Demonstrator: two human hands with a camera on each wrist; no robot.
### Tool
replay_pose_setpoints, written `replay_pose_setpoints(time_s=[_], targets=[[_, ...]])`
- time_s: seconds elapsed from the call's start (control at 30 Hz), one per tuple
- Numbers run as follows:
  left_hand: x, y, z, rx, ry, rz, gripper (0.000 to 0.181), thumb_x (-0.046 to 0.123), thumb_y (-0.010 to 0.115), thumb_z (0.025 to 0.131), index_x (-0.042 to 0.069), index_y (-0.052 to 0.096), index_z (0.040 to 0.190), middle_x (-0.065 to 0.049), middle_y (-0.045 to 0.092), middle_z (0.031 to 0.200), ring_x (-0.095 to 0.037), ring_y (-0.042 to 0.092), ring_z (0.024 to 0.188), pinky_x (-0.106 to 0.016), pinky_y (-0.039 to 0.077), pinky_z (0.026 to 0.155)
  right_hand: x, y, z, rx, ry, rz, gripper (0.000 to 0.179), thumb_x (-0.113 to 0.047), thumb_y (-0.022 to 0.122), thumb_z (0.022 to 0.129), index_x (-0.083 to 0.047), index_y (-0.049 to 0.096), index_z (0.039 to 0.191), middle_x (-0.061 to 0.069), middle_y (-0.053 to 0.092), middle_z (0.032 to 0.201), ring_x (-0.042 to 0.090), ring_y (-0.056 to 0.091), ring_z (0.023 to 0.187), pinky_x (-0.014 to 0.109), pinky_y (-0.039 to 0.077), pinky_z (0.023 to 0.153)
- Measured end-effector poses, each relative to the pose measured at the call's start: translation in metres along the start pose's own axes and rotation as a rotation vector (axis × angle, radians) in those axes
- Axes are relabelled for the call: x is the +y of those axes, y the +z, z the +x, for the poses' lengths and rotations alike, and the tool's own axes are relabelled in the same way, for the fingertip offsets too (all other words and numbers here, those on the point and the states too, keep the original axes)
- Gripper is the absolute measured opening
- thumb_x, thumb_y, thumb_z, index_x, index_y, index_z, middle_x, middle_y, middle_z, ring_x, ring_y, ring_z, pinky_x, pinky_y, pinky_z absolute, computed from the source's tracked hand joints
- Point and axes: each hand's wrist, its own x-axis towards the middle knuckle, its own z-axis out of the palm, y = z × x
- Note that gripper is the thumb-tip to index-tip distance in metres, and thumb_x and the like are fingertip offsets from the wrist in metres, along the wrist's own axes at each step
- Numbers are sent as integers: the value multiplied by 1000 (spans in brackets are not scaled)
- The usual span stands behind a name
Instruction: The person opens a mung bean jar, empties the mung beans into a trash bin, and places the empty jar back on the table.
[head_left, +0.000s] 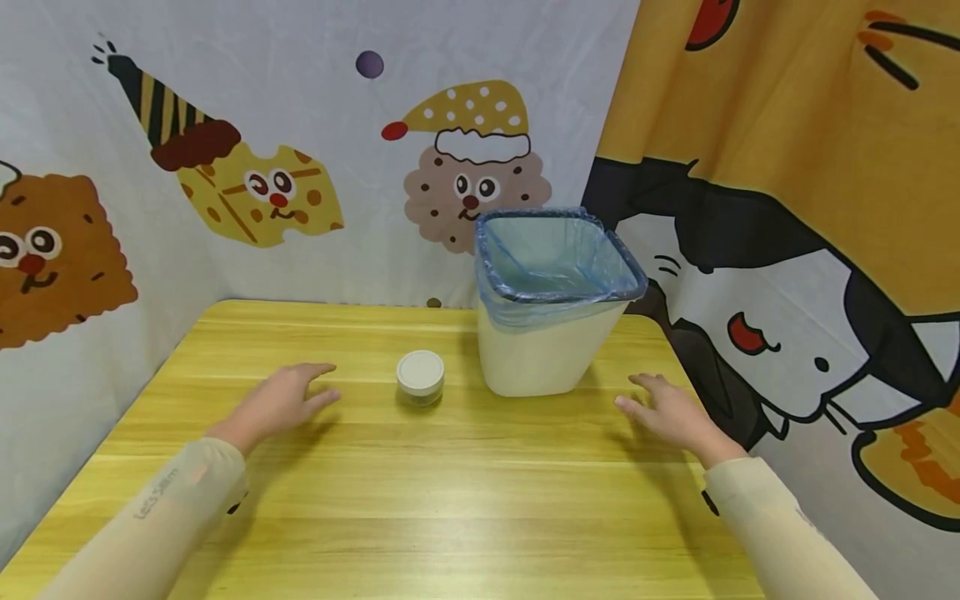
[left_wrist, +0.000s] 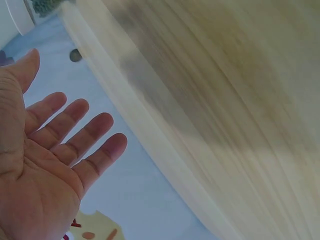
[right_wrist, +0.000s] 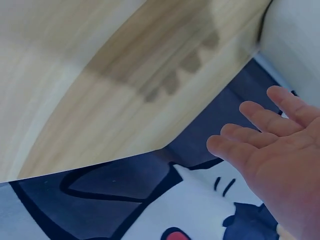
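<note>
My left hand (head_left: 279, 398) hovers over the left part of the table, fingers and thumb extended and spread, holding nothing. In the left wrist view its palm (left_wrist: 42, 185) and relaxed fingers show plainly. To its right stands a small round tub (head_left: 420, 375) with a white lid. My right hand (head_left: 670, 414) is above the table's right side with its fingers stretched out, and nothing is in it. The right wrist view shows that hand (right_wrist: 280, 145) with straight fingers. Between the tub and my right hand is a cream bin (head_left: 551, 354) lined with a blue plastic bag (head_left: 562, 287).
The wooden table (head_left: 420, 508) has rounded far corners. Behind it hangs a white curtain (head_left: 300, 75) printed with cartoon food; an orange and white cartoon cloth (head_left: 712, 125) hangs along the right side. The bin stands near the far right corner, rising well above the tub.
</note>
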Motion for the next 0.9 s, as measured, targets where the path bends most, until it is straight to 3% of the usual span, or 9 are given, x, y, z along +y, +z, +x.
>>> replay_pose_setpoints(time_s=[0.33,0.67,0.77,0.9], targets=[[23,10,1,8,40,-18,59,38,66,107,2,56,153,-25,62,151,-49,58,139,-67,47,114,-37,-3,-17,20,-81,-24,79,-57,60,105,1,48,158,35,41,164,62,29,153,78,31,119],[49,23,9,-12,30,-62,73,43,68,105,1,45,160,-26,54,158,-50,55,142,-67,46,115,-76,12,-30,12,-202,-23,75,-52,64,105,1,51,156,31,48,161,57,38,152,74,37,119],[59,28,16,-10,12,-110,83,45,71,103,-1,39,162,-27,50,161,-50,52,144,-67,45,116,-85,22,-33,-16,-235,-12,75,-52,65,105,1,51,156,30,49,161,55,40,152,72,39,119],[71,40,26,-29,-60,-220,98,51,76,98,-3,31,165,-27,44,165,-50,50,146,-66,46,117,-96,34,-35,-42,-272,-7,75,-52,66,104,0,52,155,28,50,160,53,44,151,70,41,119]])
